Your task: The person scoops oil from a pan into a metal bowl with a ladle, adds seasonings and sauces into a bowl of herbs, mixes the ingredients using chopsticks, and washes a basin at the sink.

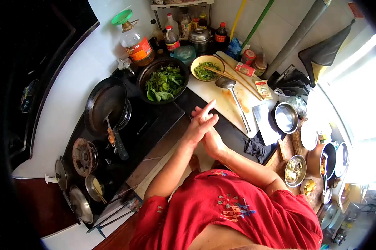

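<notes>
My left hand [198, 128] and my right hand [214, 143] are pressed together in front of my body, above the counter's front edge. The left hand's fingers are stretched out and cross over the right hand, whose fingers are partly hidden. No object shows in either hand. Just beyond them lies a white cutting board [201, 90] bearing a metal ladle [236, 99] and a cleaver [265, 123]. A yellow-rimmed bowl [192, 68] of chopped greens has chopsticks [217, 71] across it. Left of it, a dark pan [143, 83] holds leafy greens [165, 83].
A wok [106, 104] sits on the stove at left, its handle pointing toward me. An oil jug [136, 46] and several sauce bottles line the back wall. At right are a metal bowl [286, 118], a dark cloth [254, 148] and a pot [316, 160].
</notes>
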`<state>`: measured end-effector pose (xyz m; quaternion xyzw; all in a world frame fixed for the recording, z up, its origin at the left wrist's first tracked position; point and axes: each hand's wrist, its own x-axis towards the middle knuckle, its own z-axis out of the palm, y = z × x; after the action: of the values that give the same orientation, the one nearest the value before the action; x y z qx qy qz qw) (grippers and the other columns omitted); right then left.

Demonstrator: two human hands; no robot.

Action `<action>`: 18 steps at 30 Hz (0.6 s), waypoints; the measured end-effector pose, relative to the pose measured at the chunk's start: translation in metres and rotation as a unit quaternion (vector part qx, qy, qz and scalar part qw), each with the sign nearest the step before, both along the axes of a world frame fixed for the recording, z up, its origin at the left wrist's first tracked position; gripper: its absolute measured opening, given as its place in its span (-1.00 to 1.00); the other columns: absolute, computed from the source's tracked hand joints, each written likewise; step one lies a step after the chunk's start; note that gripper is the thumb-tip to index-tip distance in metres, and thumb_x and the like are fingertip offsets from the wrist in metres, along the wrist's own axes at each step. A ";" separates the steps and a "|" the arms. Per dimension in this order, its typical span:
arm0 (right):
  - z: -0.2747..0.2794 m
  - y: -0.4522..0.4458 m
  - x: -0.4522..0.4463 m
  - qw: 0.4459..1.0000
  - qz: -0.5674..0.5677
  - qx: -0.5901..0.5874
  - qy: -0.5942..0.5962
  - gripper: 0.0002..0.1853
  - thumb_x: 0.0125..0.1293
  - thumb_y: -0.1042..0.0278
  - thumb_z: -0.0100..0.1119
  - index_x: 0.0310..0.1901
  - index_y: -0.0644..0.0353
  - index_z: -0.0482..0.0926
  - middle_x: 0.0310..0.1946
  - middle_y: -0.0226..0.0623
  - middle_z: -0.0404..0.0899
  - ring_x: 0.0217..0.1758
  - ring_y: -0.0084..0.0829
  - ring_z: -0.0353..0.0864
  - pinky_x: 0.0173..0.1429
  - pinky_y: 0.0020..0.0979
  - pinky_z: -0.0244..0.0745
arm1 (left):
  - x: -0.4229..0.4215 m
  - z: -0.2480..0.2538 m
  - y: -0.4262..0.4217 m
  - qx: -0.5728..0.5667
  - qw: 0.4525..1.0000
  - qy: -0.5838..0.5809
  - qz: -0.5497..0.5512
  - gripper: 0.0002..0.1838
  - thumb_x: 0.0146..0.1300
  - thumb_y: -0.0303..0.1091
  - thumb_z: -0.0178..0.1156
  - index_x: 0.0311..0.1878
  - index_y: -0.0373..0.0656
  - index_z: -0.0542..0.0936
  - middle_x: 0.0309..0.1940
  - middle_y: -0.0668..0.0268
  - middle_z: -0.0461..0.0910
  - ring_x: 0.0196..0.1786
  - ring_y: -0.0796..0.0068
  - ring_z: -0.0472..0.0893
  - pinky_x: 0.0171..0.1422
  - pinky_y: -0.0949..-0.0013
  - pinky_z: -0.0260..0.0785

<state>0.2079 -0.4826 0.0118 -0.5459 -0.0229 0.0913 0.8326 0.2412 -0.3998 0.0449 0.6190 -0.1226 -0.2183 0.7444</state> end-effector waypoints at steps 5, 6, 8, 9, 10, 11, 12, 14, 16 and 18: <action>0.000 -0.013 -0.013 0.992 0.035 0.058 0.109 -0.53 0.39 0.06 -0.12 0.20 0.17 0.23 0.00 -0.27 0.35 0.08 -0.37 0.37 0.11 -0.30 0.35 | 0.003 -0.025 0.012 0.032 0.989 -0.030 -0.139 -0.25 0.19 0.01 0.13 0.35 -0.15 0.16 0.26 0.09 0.26 0.07 0.31 0.49 0.19 0.29 0.27; -0.003 -0.016 -0.014 0.990 0.035 0.067 0.117 -0.55 0.38 0.06 -0.10 0.17 0.17 0.25 -0.02 -0.28 0.36 0.05 -0.39 0.38 0.10 -0.31 0.36 | 0.003 -0.030 0.011 0.034 0.989 -0.028 -0.139 -0.26 0.20 0.01 0.12 0.35 -0.17 0.17 0.26 0.09 0.26 0.07 0.32 0.49 0.18 0.29 0.27; -0.007 -0.020 -0.016 0.987 0.036 0.083 0.134 -0.59 0.37 0.07 -0.07 0.10 0.16 0.31 -0.07 -0.31 0.39 0.01 -0.41 0.40 0.07 -0.32 0.36 | 0.001 -0.041 0.010 0.037 0.989 -0.025 -0.140 -0.26 0.21 0.01 0.11 0.34 -0.22 0.18 0.25 0.08 0.28 0.06 0.35 0.49 0.18 0.29 0.28; -0.005 -0.020 -0.016 0.986 0.025 0.083 0.144 -0.63 0.38 0.07 -0.07 0.03 0.18 0.36 -0.12 -0.32 0.42 -0.01 -0.42 0.41 0.04 -0.31 0.38 | -0.007 -0.036 0.001 0.018 0.996 -0.057 -0.068 -0.28 0.18 0.06 0.12 0.23 -0.33 0.32 -0.30 0.27 0.57 -0.14 0.59 0.46 0.10 0.48 0.26; -0.006 -0.020 -0.017 0.987 0.014 0.079 0.138 -0.65 0.38 0.08 -0.07 -0.01 0.18 0.37 -0.15 -0.34 0.43 -0.04 -0.44 0.41 0.02 -0.34 0.38 | -0.008 -0.037 0.002 0.023 0.995 -0.060 -0.077 -0.29 0.20 0.05 0.11 0.25 -0.32 0.30 -0.23 0.23 0.55 -0.09 0.56 0.45 0.13 0.46 0.24; -0.007 -0.020 -0.018 0.988 0.004 0.076 0.133 -0.67 0.38 0.09 -0.07 -0.04 0.18 0.38 -0.19 -0.36 0.43 -0.06 -0.46 0.40 0.00 -0.36 0.37 | -0.009 -0.037 0.003 0.027 0.994 -0.063 -0.086 -0.29 0.21 0.05 0.09 0.26 -0.32 0.28 -0.16 0.20 0.54 -0.04 0.53 0.44 0.16 0.44 0.23; -0.010 -0.020 -0.019 0.989 -0.007 0.071 0.127 -0.69 0.38 0.10 -0.07 -0.08 0.18 0.39 -0.22 -0.38 0.43 -0.09 -0.48 0.40 -0.02 -0.39 0.36 | -0.011 -0.037 0.003 0.031 0.993 -0.066 -0.095 -0.29 0.22 0.04 0.07 0.27 -0.31 0.26 -0.09 0.16 0.53 0.01 0.50 0.43 0.19 0.41 0.21; -0.032 -0.022 -0.016 0.986 -0.014 0.094 0.138 -0.70 0.37 0.08 -0.06 -0.09 0.16 0.37 -0.19 -0.38 0.41 -0.07 -0.46 0.39 -0.01 -0.42 0.33 | -0.019 -0.041 -0.005 0.056 0.992 -0.100 -0.049 -0.30 0.24 0.03 0.05 0.28 -0.30 0.23 0.08 0.15 0.41 0.12 0.45 0.35 0.26 0.36 0.11; -0.034 -0.012 -0.014 0.978 -0.060 0.131 0.151 -0.77 0.39 0.15 -0.09 -0.26 0.14 0.36 -0.39 -0.44 0.33 -0.28 -0.56 0.30 -0.15 -0.47 0.25 | -0.027 -0.040 -0.012 0.106 0.983 -0.145 -0.031 -0.29 0.29 0.08 -0.08 0.34 -0.26 0.13 0.30 -0.01 0.11 0.38 0.18 0.07 0.37 0.26 -0.08; -0.030 -0.012 -0.009 0.976 -0.068 0.110 0.174 -0.78 0.37 0.16 -0.07 -0.25 0.15 0.36 -0.39 -0.43 0.33 -0.28 -0.53 0.32 -0.15 -0.44 0.26 | -0.034 -0.047 -0.020 0.118 0.981 -0.154 0.027 -0.27 0.29 0.16 -0.14 0.34 -0.23 0.13 0.30 0.03 0.14 0.40 0.16 0.01 0.40 0.24 -0.18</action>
<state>0.1988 -0.4949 -0.0177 -0.4267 0.1493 0.1245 0.8832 0.2072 -0.4194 -0.0018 0.7316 -0.1926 -0.1131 0.6441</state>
